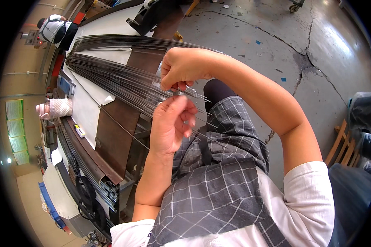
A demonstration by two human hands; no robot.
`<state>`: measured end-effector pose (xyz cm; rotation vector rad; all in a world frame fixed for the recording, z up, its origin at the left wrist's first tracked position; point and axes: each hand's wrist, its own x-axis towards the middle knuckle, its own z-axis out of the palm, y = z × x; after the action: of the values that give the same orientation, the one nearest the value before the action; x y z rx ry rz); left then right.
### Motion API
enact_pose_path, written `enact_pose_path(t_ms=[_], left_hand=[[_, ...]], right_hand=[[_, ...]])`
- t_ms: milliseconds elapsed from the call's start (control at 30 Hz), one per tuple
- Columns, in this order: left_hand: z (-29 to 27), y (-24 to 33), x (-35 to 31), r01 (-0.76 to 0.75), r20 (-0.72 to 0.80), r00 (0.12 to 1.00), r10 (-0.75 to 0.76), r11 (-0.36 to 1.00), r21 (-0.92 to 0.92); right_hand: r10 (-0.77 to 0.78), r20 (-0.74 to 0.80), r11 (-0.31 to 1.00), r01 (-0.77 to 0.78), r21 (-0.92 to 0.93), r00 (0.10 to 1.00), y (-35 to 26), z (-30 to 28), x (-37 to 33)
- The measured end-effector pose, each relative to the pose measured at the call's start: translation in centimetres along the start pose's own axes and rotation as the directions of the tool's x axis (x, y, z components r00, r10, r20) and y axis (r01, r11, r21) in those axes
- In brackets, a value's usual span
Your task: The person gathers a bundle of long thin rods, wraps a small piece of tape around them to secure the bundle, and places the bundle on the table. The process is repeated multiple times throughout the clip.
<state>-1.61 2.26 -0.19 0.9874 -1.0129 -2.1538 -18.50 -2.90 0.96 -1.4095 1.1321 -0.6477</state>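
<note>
many thin rods [115, 76] reach under both hands [169, 123] [184, 66]

Two hands [169, 123], two fanned bundles of rods [115, 74] too many to count, four green sheets [15, 126], one bottle [58, 108], one co-worker [53, 29].

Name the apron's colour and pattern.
The apron is dark grey with a check of thin white lines, best seen in the head view.

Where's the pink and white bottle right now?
Head view, left side: the pink and white bottle is left of the thin rods, just below a flat blue object in the picture.
</note>
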Motion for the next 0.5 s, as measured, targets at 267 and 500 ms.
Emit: enact_pose_path(t_ms=[267,500], left_hand=[[-0.3,-0.2,0.0,0.003,0.002,1.000,-0.003,1.000,0.006],[-0.2,-0.2,0.1,-0.004,-0.004,1.000,0.004,1.000,-0.017]], right_hand=[[-0.014,0.076,0.992,0.004,0.130,0.997,0.4,-0.4,0.3],[-0.025,0.213,0.873,-0.083,0.481,0.977,1.1,0.1,0.4]])
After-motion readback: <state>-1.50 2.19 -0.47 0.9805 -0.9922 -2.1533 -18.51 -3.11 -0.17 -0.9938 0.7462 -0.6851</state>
